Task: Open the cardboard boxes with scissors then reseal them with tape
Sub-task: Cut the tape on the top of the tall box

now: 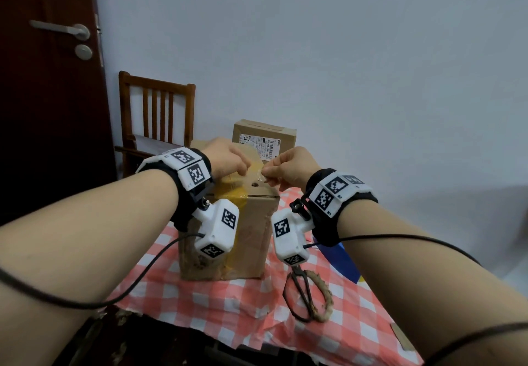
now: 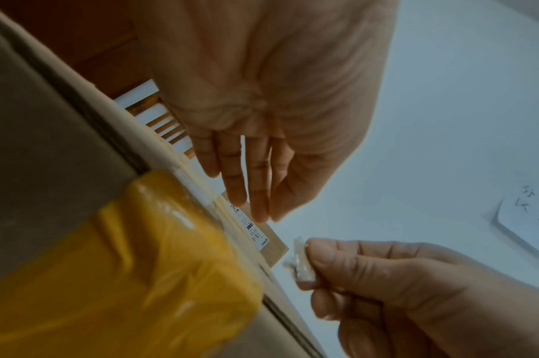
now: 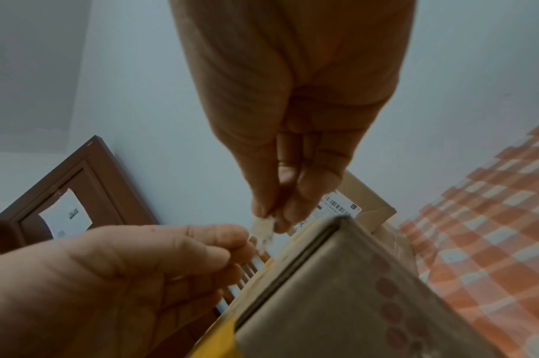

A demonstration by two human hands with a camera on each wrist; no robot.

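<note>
A tall cardboard box (image 1: 251,237) with yellow tape (image 1: 231,191) over its top stands on the checked tablecloth. Both hands hover just above its top. My right hand (image 1: 268,172) pinches a small crumpled scrap of clear tape (image 1: 261,178) between thumb and fingertips; the scrap (image 2: 302,264) also shows in the left wrist view. My left hand (image 1: 245,165) holds nothing, its fingers (image 2: 256,193) straight and its thumb close to them, a little apart from the scrap. A smaller labelled box (image 1: 264,137) stands behind. Black scissors (image 1: 300,288) lie shut on the cloth at the right.
A woven straw ring (image 1: 325,300) lies around the scissors. A blue flat item (image 1: 340,260) sits under my right wrist. A wooden chair (image 1: 157,108) stands behind the table at the left, by a dark door (image 1: 43,80). The table's front edge is near.
</note>
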